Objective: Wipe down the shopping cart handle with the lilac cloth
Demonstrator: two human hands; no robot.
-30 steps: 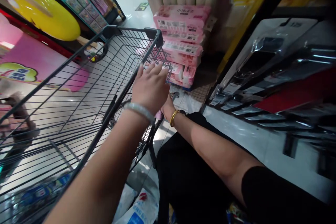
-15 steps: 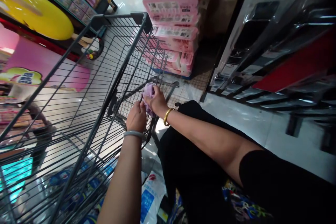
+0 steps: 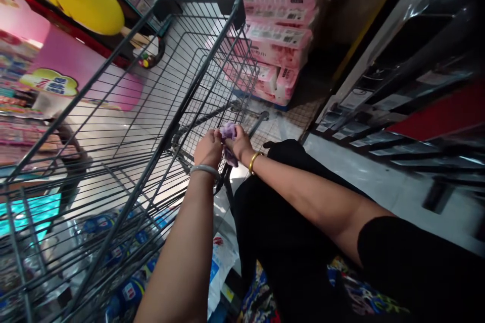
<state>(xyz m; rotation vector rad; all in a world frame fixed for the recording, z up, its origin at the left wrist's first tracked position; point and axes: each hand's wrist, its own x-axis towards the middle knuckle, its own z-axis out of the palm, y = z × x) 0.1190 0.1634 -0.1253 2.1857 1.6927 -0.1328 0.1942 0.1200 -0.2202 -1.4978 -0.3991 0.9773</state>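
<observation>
A crumpled purple cloth (image 3: pixel 230 131) is bunched between my two hands, beside the lower frame of a grey wire shopping cart (image 3: pixel 204 68). My right hand (image 3: pixel 241 145), with a gold bangle at the wrist, is closed around the cloth, and one end hangs below the fingers. Close against it, my left hand (image 3: pixel 208 150), wearing a grey bangle, has its fingers curled with the tips pinched at the cloth's left edge. My left palm is turned away, so part of its grip is hidden.
Pink tissue packs (image 3: pixel 275 40) are stacked beyond the cart. Clear plastic packages hang on a dark rack (image 3: pixel 379 106) at right. Blue-labelled bottles (image 3: pixel 131 290) and a white bag (image 3: pixel 223 262) lie low in front. A yellow balloon-like object (image 3: pixel 87 0) is upper left.
The view has shifted, so the cart and tissue packs sit farther right and higher. My hands have come closer together at the cloth, with my left fingertips now against its edge.
</observation>
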